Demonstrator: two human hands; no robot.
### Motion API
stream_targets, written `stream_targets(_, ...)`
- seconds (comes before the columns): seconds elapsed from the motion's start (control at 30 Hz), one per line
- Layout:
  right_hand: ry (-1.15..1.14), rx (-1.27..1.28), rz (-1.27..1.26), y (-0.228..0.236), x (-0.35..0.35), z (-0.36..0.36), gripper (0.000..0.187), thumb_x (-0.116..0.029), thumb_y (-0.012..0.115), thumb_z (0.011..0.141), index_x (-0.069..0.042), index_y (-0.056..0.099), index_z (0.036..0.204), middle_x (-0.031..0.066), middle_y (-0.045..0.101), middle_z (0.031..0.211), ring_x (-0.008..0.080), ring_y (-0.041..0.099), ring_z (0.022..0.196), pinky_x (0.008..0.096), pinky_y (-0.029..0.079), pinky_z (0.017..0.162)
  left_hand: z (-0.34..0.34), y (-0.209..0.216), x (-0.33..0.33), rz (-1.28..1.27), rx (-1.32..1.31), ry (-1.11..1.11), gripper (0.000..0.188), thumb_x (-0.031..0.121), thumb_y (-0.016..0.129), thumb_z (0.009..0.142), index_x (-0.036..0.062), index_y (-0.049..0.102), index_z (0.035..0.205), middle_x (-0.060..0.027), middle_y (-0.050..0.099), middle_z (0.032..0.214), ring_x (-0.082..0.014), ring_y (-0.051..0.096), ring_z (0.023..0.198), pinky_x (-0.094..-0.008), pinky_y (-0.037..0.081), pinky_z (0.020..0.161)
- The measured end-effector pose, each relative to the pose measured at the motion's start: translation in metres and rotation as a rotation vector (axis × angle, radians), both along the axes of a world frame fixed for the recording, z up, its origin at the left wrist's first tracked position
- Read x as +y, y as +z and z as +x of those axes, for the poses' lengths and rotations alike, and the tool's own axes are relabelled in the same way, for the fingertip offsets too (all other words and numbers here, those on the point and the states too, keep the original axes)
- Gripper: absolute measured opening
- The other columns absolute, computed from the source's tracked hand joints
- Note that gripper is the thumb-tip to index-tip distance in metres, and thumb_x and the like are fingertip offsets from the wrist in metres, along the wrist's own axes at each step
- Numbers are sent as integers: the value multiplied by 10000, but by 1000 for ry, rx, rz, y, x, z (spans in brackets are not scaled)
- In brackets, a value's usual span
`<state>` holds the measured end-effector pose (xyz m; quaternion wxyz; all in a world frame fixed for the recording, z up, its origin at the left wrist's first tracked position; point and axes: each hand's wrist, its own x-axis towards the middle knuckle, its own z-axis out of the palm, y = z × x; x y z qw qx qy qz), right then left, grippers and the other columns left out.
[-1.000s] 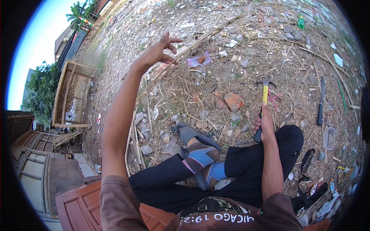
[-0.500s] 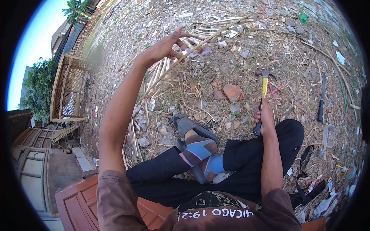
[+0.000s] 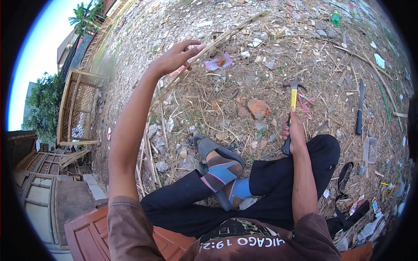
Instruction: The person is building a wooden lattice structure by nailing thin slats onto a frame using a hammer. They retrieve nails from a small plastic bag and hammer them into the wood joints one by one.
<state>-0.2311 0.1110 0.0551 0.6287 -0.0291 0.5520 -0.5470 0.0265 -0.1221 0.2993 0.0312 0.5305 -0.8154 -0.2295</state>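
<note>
My right hand is closed round the black grip of a claw hammer with a yellow neck. Its dark metal head points away from me, above the ground. Out at the far left, my left hand is closed at the edge of a bamboo-strip frame. That frame is seen almost edge-on, a long narrow slant running from near my left forearm up to the right. Part of the grip is hidden behind the hand. A piece of orange brick lies between the hammer and my crossed feet.
To the right lie a dark-handled machete, a clear plastic container and a black strap. A green bottle is farther off. Rubble and bamboo scraps cover the ground. A lattice panel stands at the left, beyond a reddish-brown wooden panel.
The bamboo-strip frame has tipped from showing several spread strips to nearly edge-on. My left hand has moved slightly left and turned with it. The right hand still holds the hammer.
</note>
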Motion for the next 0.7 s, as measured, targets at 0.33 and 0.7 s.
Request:
stream_targets(0.33, 16, -49, -4, 2, -1, 1, 460, -553, 453, 1037, -144, 423, 828, -54, 356, 573, 49, 335, 432, 234, 305, 391, 39, 20, -61, -623, -177, -81, 545, 494, 701, 902, 52, 658, 1217, -249, 697, 999, -394, 675, 935, -465, 522, 817)
stream_targets(0.7, 10, -75, -76, -3, 1, -3, 446, -578, 488, 1015, -153, 430, 891, -60, 369, 592, 33, 351, 438, 203, 298, 386, 31, 42, -43, -268, -64, -36, 606, 259, 829, 831, 57, 576, 1344, -169, 677, 1217, -273, 683, 1028, -391, 534, 869)
